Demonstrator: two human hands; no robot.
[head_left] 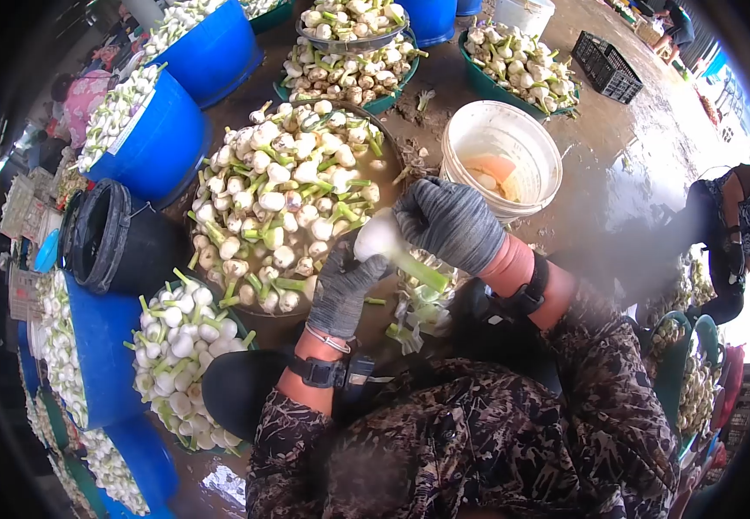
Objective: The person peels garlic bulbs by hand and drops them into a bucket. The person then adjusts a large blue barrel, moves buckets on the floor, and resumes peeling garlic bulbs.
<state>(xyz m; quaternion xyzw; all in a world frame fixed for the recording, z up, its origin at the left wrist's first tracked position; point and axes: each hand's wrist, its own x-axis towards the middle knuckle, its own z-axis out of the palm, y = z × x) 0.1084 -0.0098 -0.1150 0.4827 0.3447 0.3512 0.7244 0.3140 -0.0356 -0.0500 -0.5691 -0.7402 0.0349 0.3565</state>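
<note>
Between my two grey-gloved hands is a white garlic bulb (378, 235) with a short green stem pointing down to the right. My left hand (342, 287) has its fingers closed against the bulb's lower left side. My right hand (453, 223) is closed at the bulb's upper right; whether it holds anything besides the bulb is hidden. Just beyond my hands, a wide round basin (383, 143) holds a heap of garlic bulbs in murky water. Peeled leaves and green scraps (422, 303) lie below my right hand.
A white bucket (518, 203) stands beyond my right hand. Blue tubs (163, 143) of garlic and a black bucket (132, 246) are at the left. More garlic basins (479, 82) and a black crate (604, 69) stand farther off. Another person (730, 225) bends at the right.
</note>
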